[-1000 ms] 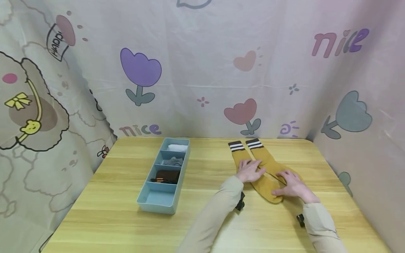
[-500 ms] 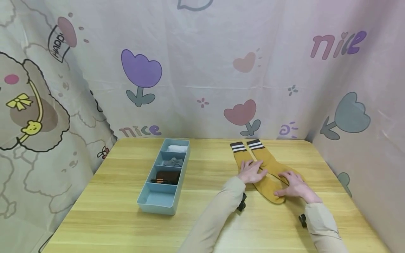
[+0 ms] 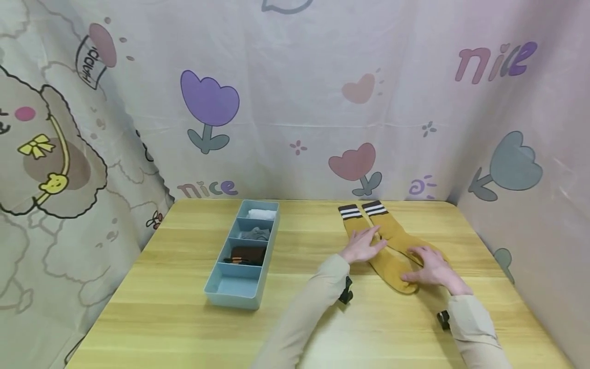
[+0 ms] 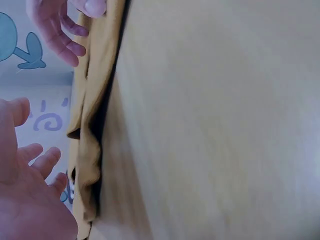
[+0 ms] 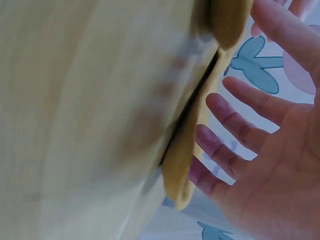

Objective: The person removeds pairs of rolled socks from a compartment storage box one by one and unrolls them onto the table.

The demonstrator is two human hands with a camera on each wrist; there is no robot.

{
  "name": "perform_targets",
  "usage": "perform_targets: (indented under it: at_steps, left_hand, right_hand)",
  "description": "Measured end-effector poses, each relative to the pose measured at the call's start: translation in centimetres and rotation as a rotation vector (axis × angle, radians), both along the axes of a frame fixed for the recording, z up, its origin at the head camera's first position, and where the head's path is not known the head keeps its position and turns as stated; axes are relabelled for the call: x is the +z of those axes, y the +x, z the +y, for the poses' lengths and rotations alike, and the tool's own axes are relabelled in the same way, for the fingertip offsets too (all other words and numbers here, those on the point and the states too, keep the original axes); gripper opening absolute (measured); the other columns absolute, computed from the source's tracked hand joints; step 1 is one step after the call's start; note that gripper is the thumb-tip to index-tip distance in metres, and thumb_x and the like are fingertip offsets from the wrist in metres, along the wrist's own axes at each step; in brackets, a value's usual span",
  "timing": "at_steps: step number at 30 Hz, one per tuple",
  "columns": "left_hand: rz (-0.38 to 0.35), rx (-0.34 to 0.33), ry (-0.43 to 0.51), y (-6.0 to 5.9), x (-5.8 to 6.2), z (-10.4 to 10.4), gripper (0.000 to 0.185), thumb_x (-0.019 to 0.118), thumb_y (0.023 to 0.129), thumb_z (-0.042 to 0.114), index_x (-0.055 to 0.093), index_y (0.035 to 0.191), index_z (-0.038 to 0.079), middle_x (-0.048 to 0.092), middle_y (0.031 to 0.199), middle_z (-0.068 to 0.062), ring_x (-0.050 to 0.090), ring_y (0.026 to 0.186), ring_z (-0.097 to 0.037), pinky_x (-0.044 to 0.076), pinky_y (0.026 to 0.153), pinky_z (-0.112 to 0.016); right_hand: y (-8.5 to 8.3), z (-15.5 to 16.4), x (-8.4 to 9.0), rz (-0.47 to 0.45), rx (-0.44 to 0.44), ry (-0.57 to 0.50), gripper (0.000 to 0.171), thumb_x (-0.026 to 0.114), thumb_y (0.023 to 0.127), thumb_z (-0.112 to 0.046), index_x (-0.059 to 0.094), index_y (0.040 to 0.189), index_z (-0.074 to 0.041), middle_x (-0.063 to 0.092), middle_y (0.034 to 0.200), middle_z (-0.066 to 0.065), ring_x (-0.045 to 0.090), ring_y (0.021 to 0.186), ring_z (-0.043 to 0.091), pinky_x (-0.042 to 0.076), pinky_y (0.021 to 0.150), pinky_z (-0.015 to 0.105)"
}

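Note:
Two mustard socks [image 3: 392,248] with brown-and-white striped cuffs lie side by side on the wooden table [image 3: 304,318], toes towards me. My left hand [image 3: 363,246] lies flat with straight fingers on the left sock's leg. My right hand [image 3: 429,267] rests flat on the foot of the right sock. The left wrist view shows the sock edge [image 4: 92,125] on the table beside my open left hand [image 4: 30,185]. My right hand [image 5: 265,135] spreads its fingers over the sock's toe [image 5: 187,165] in the right wrist view.
A blue divided tray [image 3: 216,293] stands left of centre, holding a white item [image 3: 259,214], a grey item [image 3: 255,234] and a dark brown item [image 3: 246,254]; its near compartment is bare. Patterned cloth walls enclose the table on three sides.
My left hand slid slightly away from me along the left sock; the right hand stayed on the sock's foot. The view shifted a little.

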State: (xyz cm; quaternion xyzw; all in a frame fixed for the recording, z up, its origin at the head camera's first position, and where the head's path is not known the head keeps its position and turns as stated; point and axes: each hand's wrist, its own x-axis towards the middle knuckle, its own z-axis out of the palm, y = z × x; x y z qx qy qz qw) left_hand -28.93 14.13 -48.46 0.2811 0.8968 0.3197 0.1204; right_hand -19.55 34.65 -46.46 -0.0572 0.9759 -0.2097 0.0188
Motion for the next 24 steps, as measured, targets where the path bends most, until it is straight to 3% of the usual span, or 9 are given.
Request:
perform_targets:
  at_steps: [10,19,24]
  left_hand:
    - [0.039,-0.041,0.005,0.2,1.6,-2.5,0.063,0.036,0.107,0.047,0.021,0.161,0.018,0.033,0.165,-0.002,0.028,0.154,-0.028,0.007,0.128,-0.054]
    - [0.052,-0.064,0.001,0.3,4.9,-6.1,0.065,0.037,0.107,0.046,0.019,0.162,0.015,0.038,0.162,-0.003,0.026,0.155,-0.027,0.005,0.129,-0.051]
    - [0.036,-0.079,0.029,-0.2,7.1,-8.5,0.065,0.038,0.107,0.043,0.018,0.162,0.013,0.036,0.163,-0.007,0.025,0.155,-0.028,0.003,0.128,-0.052]
  right_hand:
    - [-0.5,-1.8,1.3,0.032,0.016,-0.010,0.082,0.086,0.075,-0.033,0.051,0.138,0.007,0.046,0.138,0.041,0.039,0.124,0.066,0.033,0.100,0.078]
    - [-1.0,-3.2,1.8,0.103,0.062,-0.038,0.081,0.088,0.073,-0.029,0.053,0.136,0.007,0.050,0.135,0.040,0.044,0.121,0.064,0.035,0.100,0.074]
    - [-1.5,-4.0,2.0,0.119,0.092,-0.071,0.081,0.088,0.074,-0.029,0.052,0.137,0.006,0.050,0.138,0.037,0.044,0.123,0.062,0.035,0.101,0.074]
